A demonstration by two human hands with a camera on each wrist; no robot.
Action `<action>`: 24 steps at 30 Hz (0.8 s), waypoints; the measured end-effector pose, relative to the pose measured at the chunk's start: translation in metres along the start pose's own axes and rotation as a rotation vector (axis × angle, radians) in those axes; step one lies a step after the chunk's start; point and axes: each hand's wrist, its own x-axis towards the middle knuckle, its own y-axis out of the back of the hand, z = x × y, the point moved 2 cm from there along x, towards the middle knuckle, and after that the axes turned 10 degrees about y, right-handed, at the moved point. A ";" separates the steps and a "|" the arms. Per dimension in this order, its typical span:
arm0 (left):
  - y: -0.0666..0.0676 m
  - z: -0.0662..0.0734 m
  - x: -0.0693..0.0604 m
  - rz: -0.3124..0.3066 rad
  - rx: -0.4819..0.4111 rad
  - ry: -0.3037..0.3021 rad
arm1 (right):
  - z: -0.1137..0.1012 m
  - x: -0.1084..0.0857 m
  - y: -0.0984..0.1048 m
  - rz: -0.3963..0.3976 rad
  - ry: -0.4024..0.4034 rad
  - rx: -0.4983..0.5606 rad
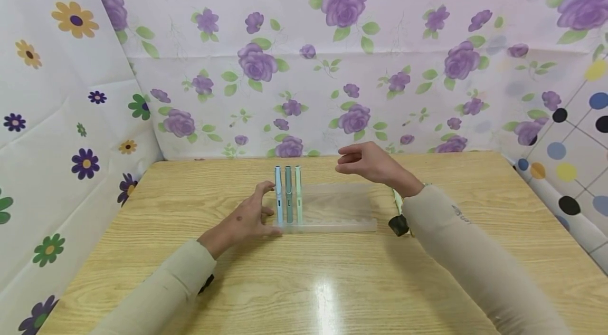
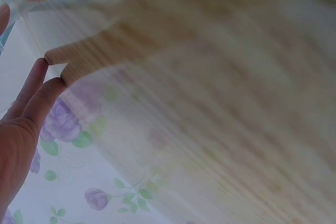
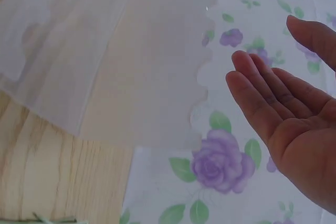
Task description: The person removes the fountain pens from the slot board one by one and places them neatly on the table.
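Three capped pens, a light blue pen, a grey-green pen and a pale green pen, stand side by side at the left end of a clear plastic pen stand. My left hand is at that end, fingers spread beside the light blue pen and thumb at the front strip. In the left wrist view two straight fingers touch a glossy, reflecting surface. My right hand hovers above and behind the stand's right part, loosely bent and holding nothing. The right wrist view shows the stand's scalloped edge beside it.
A thin green item lies right of the stand, partly hidden by the right sleeve. A black piece is at that sleeve's edge. The wooden table meets flowered cloth at the back and sides.
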 end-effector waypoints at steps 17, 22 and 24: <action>0.000 -0.002 -0.001 -0.002 -0.005 0.003 | -0.013 0.019 -0.044 -0.029 0.109 0.001; 0.001 -0.002 -0.001 -0.009 -0.009 0.010 | -0.015 0.023 -0.051 -0.014 0.128 -0.005; 0.001 -0.002 0.000 -0.010 -0.013 0.003 | -0.016 0.024 -0.052 -0.010 0.137 -0.012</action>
